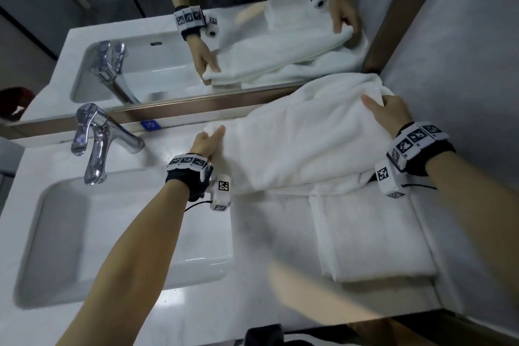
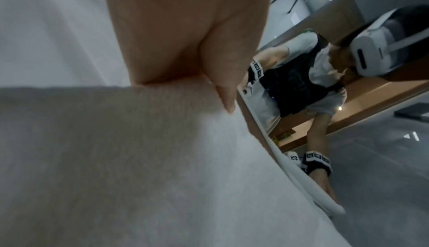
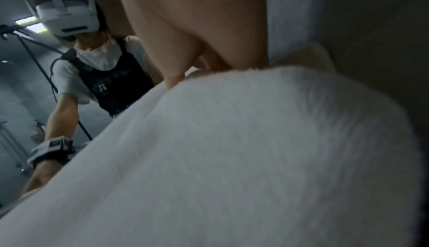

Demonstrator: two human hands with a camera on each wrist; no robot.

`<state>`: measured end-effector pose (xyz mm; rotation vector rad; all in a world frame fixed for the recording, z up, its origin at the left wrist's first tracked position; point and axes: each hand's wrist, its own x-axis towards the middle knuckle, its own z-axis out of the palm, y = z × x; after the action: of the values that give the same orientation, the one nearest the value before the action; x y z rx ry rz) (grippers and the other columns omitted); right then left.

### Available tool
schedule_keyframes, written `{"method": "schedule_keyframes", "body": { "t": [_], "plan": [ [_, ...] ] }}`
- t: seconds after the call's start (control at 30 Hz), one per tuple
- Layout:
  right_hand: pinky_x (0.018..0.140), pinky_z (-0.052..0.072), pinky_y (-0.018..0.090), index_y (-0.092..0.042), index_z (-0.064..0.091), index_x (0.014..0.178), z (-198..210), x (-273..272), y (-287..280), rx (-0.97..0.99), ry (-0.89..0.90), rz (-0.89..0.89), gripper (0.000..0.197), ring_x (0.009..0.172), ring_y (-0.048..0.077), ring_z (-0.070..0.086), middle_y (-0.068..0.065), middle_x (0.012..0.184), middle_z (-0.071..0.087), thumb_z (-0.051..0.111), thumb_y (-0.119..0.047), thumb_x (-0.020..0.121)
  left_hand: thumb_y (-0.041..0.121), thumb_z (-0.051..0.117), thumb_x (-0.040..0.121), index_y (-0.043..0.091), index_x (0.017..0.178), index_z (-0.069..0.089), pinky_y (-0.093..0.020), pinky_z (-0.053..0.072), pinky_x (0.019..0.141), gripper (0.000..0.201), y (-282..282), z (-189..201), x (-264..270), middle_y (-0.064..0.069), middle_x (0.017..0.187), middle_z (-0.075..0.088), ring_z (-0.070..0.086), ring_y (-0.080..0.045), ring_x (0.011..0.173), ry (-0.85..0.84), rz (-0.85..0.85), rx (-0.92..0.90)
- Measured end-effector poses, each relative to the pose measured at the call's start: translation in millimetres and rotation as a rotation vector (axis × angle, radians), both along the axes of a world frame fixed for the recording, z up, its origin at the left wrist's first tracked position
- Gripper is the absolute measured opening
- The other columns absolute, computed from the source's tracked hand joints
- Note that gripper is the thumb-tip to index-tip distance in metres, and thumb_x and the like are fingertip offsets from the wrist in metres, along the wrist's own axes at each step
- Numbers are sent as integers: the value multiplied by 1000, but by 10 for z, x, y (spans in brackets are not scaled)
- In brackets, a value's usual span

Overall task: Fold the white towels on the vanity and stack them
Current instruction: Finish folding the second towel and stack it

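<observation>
- White vanity top (image 1: 261, 236) with a mirror (image 1: 196, 36) along its back.
- Sink (image 1: 56, 236) on the left, chrome tap (image 1: 95, 140) behind it.
- Loose towel (image 1: 303, 143) draped against the mirror, overlapping the folded towel (image 1: 373, 236) lying nearer on the right.
- Left hand (image 1: 206, 142) pinches the loose towel's left corner.
- Right hand (image 1: 390, 118) grips its right end, fingers curled in.

Count, real items only, mirror copies excluded: 2 white towels, one loose towel (image 1: 303, 143) at the vanity's (image 1: 252, 247) back edge, one folded towel (image 1: 373, 236) at its right edge. 2 hands: left hand (image 1: 206, 142), right hand (image 1: 389, 114). 1 faucet (image 1: 97, 137). 1 sink (image 1: 56, 233).
</observation>
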<state>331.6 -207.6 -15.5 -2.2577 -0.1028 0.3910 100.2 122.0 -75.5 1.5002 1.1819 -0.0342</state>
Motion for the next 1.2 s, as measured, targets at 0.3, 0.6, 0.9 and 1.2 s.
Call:
{"method": "schedule_keyframes", "body": {
  "t": [0.3,0.6,0.9,1.2],
  "plan": [
    [86,48,38,-7,61,103,319,-276,-279,68,-123,25,45,100,32,62,14,107,66,56,-48,86,32,56,93,11,99,60,-26,55,67,22,-374,487,-400,-1,89,68,68,-11,74,-430,70,41],
    [68,43,19,-11,57,96,536,-880,-644,244,-206,4,26,85,16,53,1,87,59,56,-37,90,37,64,86,15,91,58,-26,57,74,23,-742,800,-1085,6,82,74,69,-12,81,-454,142,64],
    [90,49,36,-1,63,111,572,-1340,-966,219,-39,27,36,97,24,61,13,111,66,61,-29,89,33,63,88,13,99,55,-23,52,63,24,-1136,772,-1586,-1,88,61,60,-18,81,-326,53,88],
    [73,48,23,-21,63,103,623,-1471,-1299,204,-356,79,25,92,18,58,4,99,65,62,-9,81,-2,66,81,20,90,62,-13,51,77,24,-1061,827,-1769,1,92,62,59,-8,85,-581,-29,298]
  ]
}}
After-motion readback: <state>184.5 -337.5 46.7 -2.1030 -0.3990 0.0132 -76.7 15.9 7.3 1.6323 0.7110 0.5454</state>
